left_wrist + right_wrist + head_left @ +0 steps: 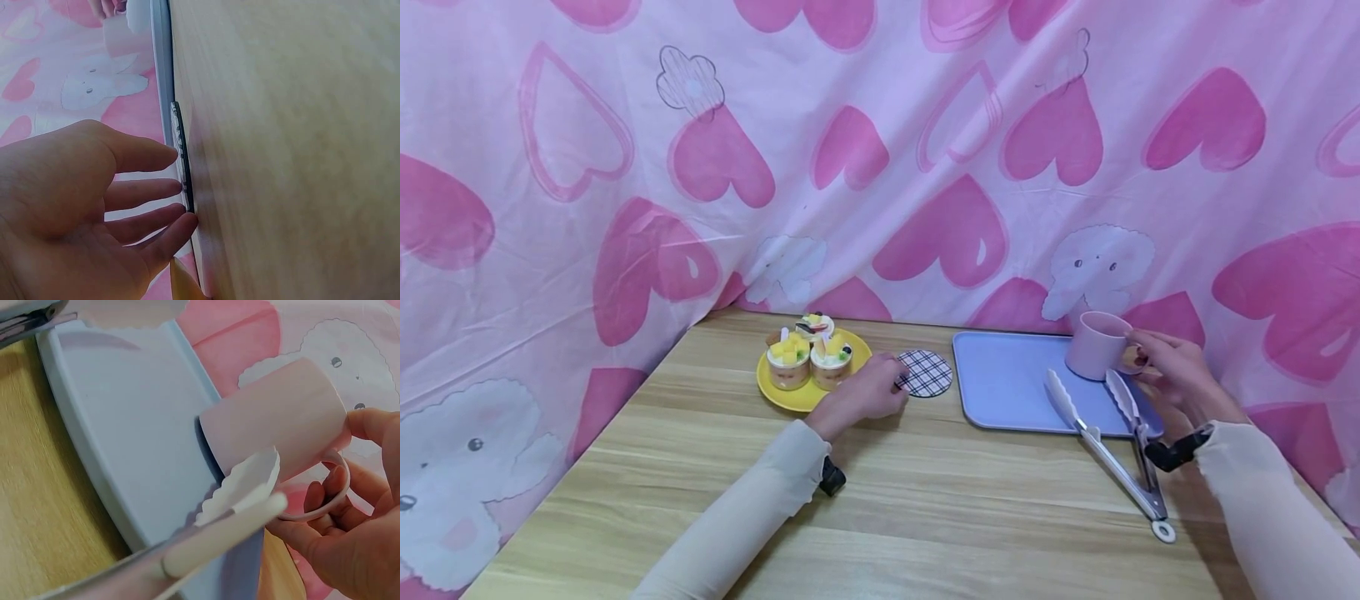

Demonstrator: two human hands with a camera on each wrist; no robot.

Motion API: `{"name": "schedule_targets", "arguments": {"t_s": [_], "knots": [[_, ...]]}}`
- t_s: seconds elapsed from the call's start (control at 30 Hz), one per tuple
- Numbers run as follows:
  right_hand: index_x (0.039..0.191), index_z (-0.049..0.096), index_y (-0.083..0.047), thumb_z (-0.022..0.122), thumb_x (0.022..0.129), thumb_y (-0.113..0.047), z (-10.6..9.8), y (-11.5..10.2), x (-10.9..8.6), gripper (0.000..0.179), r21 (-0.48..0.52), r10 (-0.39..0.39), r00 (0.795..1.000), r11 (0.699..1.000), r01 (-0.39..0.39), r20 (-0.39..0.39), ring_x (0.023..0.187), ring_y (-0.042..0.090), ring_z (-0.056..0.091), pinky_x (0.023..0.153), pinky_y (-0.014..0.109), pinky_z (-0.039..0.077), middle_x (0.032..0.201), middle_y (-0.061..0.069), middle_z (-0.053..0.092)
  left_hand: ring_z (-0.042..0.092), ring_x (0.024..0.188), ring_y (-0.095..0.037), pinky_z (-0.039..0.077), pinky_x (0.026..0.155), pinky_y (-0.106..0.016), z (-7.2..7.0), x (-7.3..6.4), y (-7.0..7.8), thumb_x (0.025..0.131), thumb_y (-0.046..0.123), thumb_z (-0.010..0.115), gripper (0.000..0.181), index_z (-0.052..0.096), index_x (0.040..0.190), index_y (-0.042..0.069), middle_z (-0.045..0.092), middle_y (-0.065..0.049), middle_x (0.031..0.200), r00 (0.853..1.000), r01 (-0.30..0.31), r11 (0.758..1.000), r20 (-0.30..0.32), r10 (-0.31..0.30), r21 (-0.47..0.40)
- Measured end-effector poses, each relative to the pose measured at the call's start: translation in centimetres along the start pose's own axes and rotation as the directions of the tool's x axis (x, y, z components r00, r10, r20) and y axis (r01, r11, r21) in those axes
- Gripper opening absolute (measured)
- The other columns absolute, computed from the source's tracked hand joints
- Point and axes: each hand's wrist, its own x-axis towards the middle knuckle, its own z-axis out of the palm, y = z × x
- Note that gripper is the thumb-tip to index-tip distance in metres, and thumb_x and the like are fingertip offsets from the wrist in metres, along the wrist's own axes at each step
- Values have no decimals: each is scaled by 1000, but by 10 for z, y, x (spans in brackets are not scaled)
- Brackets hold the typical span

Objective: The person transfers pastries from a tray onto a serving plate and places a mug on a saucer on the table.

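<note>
My right hand [1176, 375] grips a pink mug [1093, 343] by its handle, fingers curled through the loop in the right wrist view. The mug is upright over the back right part of a blue tray [1007, 383], its base close over the surface. My left hand [880, 387] reaches to a round checked coaster [929, 373] that lies flat on the table left of the tray. In the left wrist view the fingers [144, 194] are loosely extended, with their tips right at the edge of the coaster [181, 150].
Metal tongs [1116, 475] with white scalloped tips lie spread across the tray's front right edge, handle end on the wooden table [925, 517]. A yellow plate [860, 343] at the left holds 3 fruit-topped dessert cups [789, 371]. A pink heart-patterned curtain [850, 83] hangs behind.
</note>
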Motion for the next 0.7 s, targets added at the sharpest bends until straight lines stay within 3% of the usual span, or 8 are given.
{"name": "schedule_targets", "arguments": {"t_s": [0.47, 0.6, 0.7], "knots": [[171, 34, -19, 58, 99, -72, 14, -26, -4, 93, 50, 10, 1000, 999, -10, 5, 125, 20, 49, 94, 24, 61, 130, -9, 51, 64, 125, -30, 55, 110, -43, 0, -1, 0, 101, 15, 71, 38, 72, 135, -1, 69, -19, 136, 1000, -1, 1000, 3, 1, 1], [173, 31, -22, 54, 98, -76, 17, -32, -8, 95, 24, 33, 998, 999, -34, 61, 129, 24, 45, 109, 35, 52, 138, -4, 49, 63, 125, -29, 56, 109, -43, 0, -1, 0, 102, 16, 71, 38, 72, 136, -1, 68, -20, 137, 1000, 1, 1000, 9, -1, -4], [173, 28, -21, 54, 100, -74, 23, -37, -10, 94, 44, 10, 995, 999, -15, 101, 130, 23, 43, 112, 40, 48, 137, -5, 49, 63, 127, -30, 55, 111, -43, 1, -1, 0, 102, 16, 71, 39, 71, 137, -1, 68, -19, 139, 1000, 8, 1000, 9, -8, -3]]}}
